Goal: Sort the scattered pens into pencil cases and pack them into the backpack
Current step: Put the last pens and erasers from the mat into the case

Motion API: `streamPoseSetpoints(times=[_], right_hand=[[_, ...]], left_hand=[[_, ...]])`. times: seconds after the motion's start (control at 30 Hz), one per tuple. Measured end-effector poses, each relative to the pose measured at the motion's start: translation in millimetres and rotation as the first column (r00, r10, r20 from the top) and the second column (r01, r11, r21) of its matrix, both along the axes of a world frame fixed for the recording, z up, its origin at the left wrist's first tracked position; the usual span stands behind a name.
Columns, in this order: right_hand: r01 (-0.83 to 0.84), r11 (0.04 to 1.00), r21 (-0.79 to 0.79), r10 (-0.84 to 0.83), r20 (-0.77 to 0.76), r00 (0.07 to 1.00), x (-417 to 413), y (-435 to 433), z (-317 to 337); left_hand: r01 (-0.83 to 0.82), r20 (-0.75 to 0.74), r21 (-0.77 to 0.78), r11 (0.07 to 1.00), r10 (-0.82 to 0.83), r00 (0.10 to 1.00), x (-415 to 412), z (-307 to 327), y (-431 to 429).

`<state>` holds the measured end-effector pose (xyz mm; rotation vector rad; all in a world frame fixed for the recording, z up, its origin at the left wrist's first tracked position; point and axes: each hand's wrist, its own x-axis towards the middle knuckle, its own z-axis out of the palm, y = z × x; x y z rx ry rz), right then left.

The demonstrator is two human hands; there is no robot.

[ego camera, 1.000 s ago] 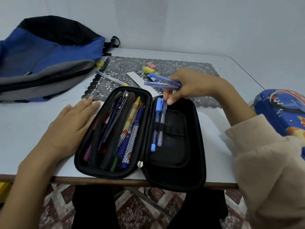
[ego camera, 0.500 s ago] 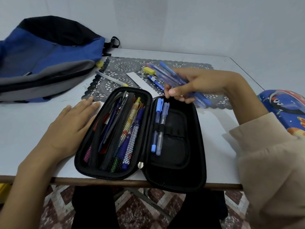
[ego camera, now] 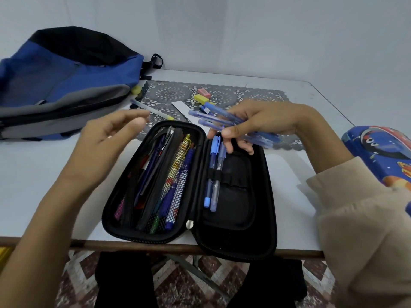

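Observation:
An open black pencil case (ego camera: 233, 210) lies at the table's front edge. Its left half holds several pens behind mesh, and two blue pens (ego camera: 213, 174) sit in the right half's elastic loops. My right hand (ego camera: 262, 123) grips a bunch of blue pens (ego camera: 213, 117) just above the case's top right corner. My left hand (ego camera: 106, 141) hovers above the table left of the case, fingers relaxed and holding nothing. A blue, grey and black backpack (ego camera: 62, 85) lies at the far left. A blue printed pencil case (ego camera: 382, 156) sits at the right edge.
A dark lace mat (ego camera: 175, 94) covers the table's middle back. On it lie a pink eraser (ego camera: 203, 92), a yellow eraser (ego camera: 201, 98), a white paper strip (ego camera: 180, 107) and a clear pen with a yellow cap (ego camera: 153, 111). A wall rises behind the table.
My left hand lifted off the table beside the case and moved up and right. My right hand keeps the blue pens, now fanned out toward the left.

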<state>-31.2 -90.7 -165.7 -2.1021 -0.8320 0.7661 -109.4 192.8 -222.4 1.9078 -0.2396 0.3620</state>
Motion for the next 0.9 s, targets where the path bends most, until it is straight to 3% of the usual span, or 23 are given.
streamPoseSetpoints(times=[0.2,0.4,0.53,0.67,0.9], right_hand=[[-0.053,0.998,-0.022,0.053,0.016,0.998,1.3,1.3,-1.8],[-0.092,0.995,-0.049,0.094,0.029,0.995,1.4,2.8,-2.4],[-0.107,0.993,-0.050,0.108,0.016,0.994,1.2,0.2,1.2],[-0.013,0.999,-0.029,0.013,-0.019,1.000,3.9,-19.2,7.9],[0.235,0.936,0.263,-0.238,-0.022,0.971,8.9,-29.8,8.0]], left_hand=[[0.160,-0.006,0.169,0.973,-0.161,0.987,11.1,27.7,-54.4],[0.116,0.024,0.407,0.906,-0.137,0.990,19.4,18.5,-59.5],[0.102,0.014,0.388,0.916,-0.117,0.993,22.4,11.6,-54.2],[0.102,0.007,0.286,0.953,-0.108,0.994,23.8,9.1,-52.3],[0.100,-0.006,0.234,0.967,-0.101,0.995,22.9,6.8,-52.7]])
